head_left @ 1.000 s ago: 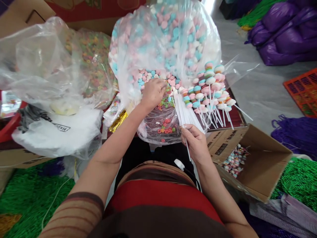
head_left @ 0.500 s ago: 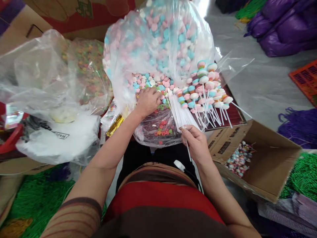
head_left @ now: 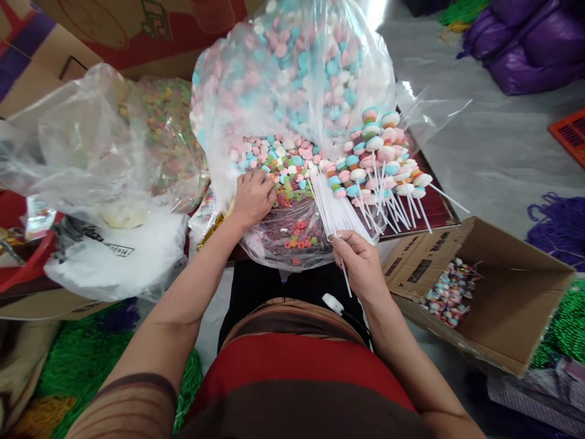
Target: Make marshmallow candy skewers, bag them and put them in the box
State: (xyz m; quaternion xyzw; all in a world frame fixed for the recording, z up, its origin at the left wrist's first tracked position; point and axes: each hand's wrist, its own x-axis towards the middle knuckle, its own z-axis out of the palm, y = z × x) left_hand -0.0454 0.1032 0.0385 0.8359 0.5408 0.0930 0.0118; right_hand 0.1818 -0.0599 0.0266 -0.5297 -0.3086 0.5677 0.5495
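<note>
My right hand [head_left: 361,261] pinches a thin white stick [head_left: 344,277] near the table's front edge, beside a bundle of white sticks [head_left: 336,204]. My left hand [head_left: 254,196] rests with curled fingers at the left side of the loose pink, blue and white candies [head_left: 274,146]; what its fingertips hold, if anything, is hidden. Small ring candies [head_left: 292,194] lie just right of it, and a few more [head_left: 301,235] sit nearer me on the clear plastic. Candy skewers [head_left: 384,158] with white sticks are piled to the right of the bundle.
Behind stands a big clear bag of candies [head_left: 292,67]. A bag of ring candies [head_left: 169,122] and a white plastic bag [head_left: 114,256] are at the left. An open cardboard box [head_left: 507,305] holding wrapped candies [head_left: 450,292] stands at the right, near purple bundles [head_left: 530,42].
My left hand has moved left and slightly toward me, uncovering more ring candies. My right hand has hardly moved and still pinches the stick. The view has shifted slightly.
</note>
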